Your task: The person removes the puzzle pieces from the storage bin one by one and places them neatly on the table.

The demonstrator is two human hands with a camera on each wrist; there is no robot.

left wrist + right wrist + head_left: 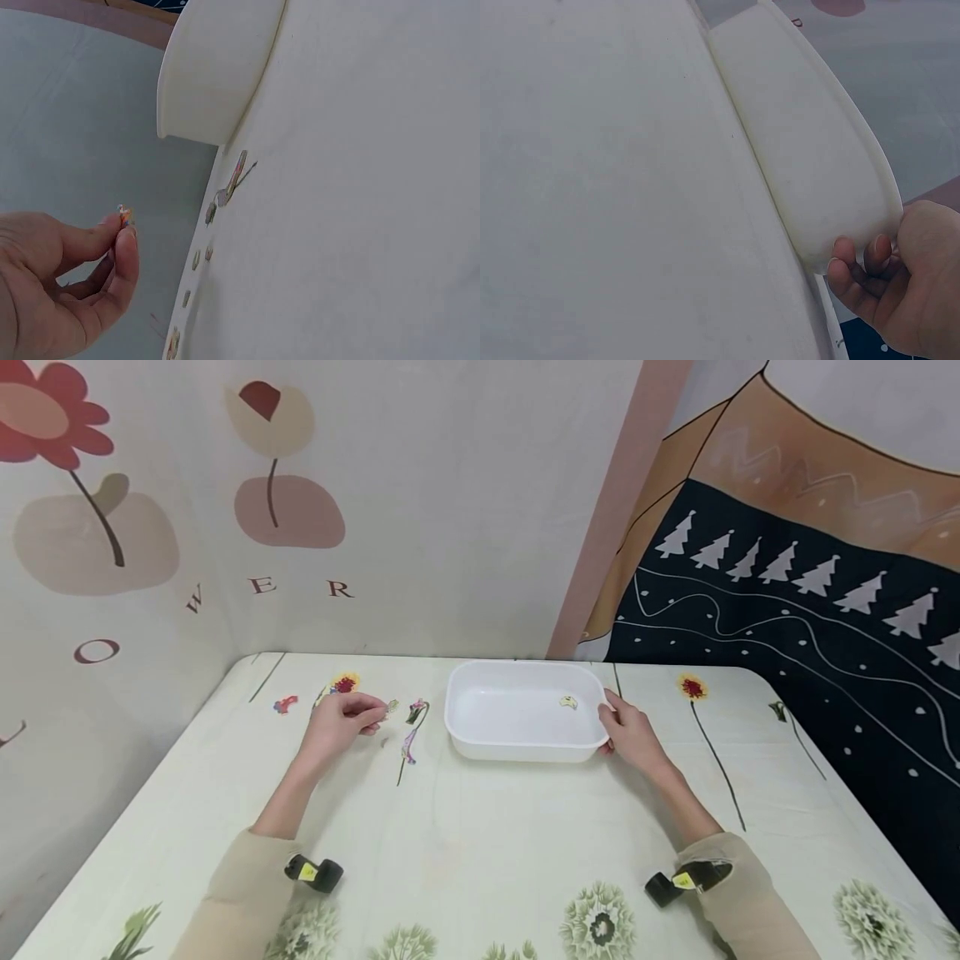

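My left hand (343,722) is raised over the left part of the table. Its thumb and index finger pinch a small multicoloured piece (126,217), too small to tell its kind. My right hand (633,731) grips the right end of a white plastic basin (517,752), fingers against the outer wall (832,187). Inside the basin lies one small yellowish piece (568,702). Between the left hand and the basin lies a slim purple piece (408,747), with a small pink one (417,705) above it. A red and blue piece (285,704) lies left of the hand.
The tablecloth (487,835) has printed flowers, including a yellow and red one (692,687) at the right. Behind the table hang a light printed curtain (450,527) and a dark cloth with white trees (787,602). Cameras sit on both sleeves.
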